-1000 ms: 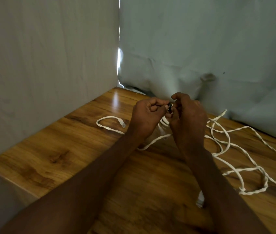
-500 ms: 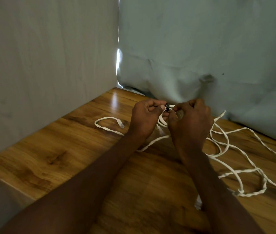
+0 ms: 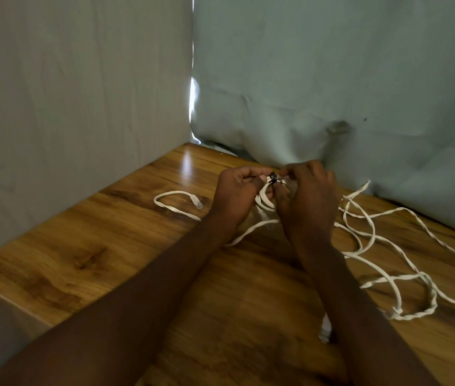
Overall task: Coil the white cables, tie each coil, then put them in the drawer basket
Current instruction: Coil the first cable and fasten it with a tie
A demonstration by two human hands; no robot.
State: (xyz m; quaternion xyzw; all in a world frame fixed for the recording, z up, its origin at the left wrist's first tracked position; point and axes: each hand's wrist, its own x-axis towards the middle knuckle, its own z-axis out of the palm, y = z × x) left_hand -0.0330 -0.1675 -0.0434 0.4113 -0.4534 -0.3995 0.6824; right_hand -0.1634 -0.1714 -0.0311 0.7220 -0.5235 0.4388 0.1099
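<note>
- Since a second ago my two hands have dropped lower toward the tabletop (image 3: 87, 246) and drawn closer together.
- My left hand (image 3: 236, 196) is curled, pinching one end of a small dark tie (image 3: 273, 178); my right hand (image 3: 308, 199) pinches the other side, fingers bent.
- I judge both pinch there so the tie cinches round the small white coil (image 3: 265, 200) between them.
- The other white cable (image 3: 365, 243) lies loose to the right; one plug end (image 3: 197, 203) rests left of my hands.
- The coil is mostly hidden by my hands; I cannot tell whether the tie is closed. No drawer basket is in view.
</note>
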